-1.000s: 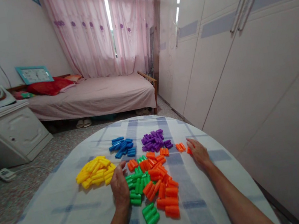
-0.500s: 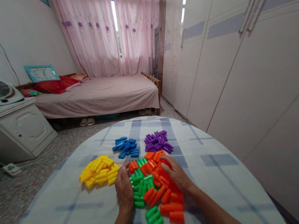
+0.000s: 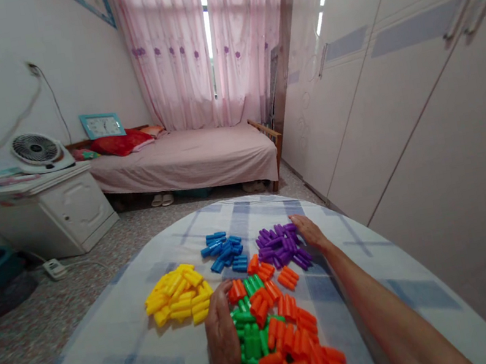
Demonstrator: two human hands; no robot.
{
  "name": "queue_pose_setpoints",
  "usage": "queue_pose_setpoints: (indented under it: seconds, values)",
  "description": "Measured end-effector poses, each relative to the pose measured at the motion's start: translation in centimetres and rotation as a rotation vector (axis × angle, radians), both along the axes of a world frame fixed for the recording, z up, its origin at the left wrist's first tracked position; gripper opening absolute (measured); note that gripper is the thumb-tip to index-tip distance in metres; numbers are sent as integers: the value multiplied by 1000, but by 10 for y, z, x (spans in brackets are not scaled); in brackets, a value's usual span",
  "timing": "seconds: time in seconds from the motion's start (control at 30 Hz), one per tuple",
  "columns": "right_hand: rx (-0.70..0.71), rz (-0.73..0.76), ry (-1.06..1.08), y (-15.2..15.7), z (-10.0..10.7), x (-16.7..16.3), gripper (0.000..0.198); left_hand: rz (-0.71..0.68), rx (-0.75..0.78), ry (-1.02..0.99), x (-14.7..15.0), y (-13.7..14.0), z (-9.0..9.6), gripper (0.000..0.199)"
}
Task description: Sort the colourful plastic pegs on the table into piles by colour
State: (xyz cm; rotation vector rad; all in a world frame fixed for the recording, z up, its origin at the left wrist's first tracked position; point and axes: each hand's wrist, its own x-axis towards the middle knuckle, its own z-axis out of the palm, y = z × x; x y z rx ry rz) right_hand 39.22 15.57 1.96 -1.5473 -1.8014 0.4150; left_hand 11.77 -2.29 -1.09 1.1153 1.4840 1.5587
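Note:
My left hand point(image 3: 223, 337) rests on its edge on the table, fingers stretched out, along the left side of a pile of green plastic pieces point(image 3: 252, 341). These look like short tubes joined side by side. Orange pieces point(image 3: 298, 346) of the same shape lie against and partly over the green ones. Further off, my right hand point(image 3: 309, 233) is open beside a heap of purple pieces point(image 3: 281, 245), its fingertips at the heap's right edge. Neither hand grips a piece. A lone orange piece point(image 3: 288, 278) sits just below the purple heap.
Yellow pieces point(image 3: 179, 296) are heaped left of my left hand, and blue pieces point(image 3: 224, 251) lie behind. All rest on a round table with a checked cloth point(image 3: 133, 337). Beyond are a bed point(image 3: 182, 155), a white cabinet with a fan point(image 3: 39, 151), and a wardrobe point(image 3: 400, 118).
My right hand has moved from the orange pieces forward to the purple heap. The orange pieces have shifted and bunched closer to me. The view has turned slightly left.

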Motion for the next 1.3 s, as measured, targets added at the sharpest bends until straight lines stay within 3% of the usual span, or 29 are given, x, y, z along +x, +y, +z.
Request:
queue_pose_setpoints:
  seconds: [0.1, 0.2, 0.5, 0.63, 0.8, 0.93, 1.1, 1.2, 1.3]
  values:
    - [-45, 84, -9, 12, -9, -11, 44, 7, -11, 4, 0, 0, 0, 46]
    - [-74, 220, -17, 4, -10, -29, 42, 26, -23, 0, 2, 0, 3, 46]
    - [-116, 537, 183, -73, 4, -63, 31, -2, 21, 19, 5, 1, 7, 45]
    - [-122, 626, 253, -110, 18, -78, 29, 8, 30, 8, 6, 0, 7, 45]
    - [-180, 839, 214, -146, 52, -102, 28, 17, 41, 19, 4, 0, 5, 45]
    - [-30, 812, 84, -116, 67, -136, 27, 22, 15, -37, 5, 0, 4, 45]
    - [39, 578, -213, -28, 51, -201, 35, 55, -4, -27, 5, -1, 6, 43]
    - [-55, 496, -382, 5, 36, -230, 50, 59, -11, -18, 4, -1, 7, 45]
    - [-164, 514, -464, 12, 24, -237, 56, 57, -29, -13, 4, -2, 7, 46]
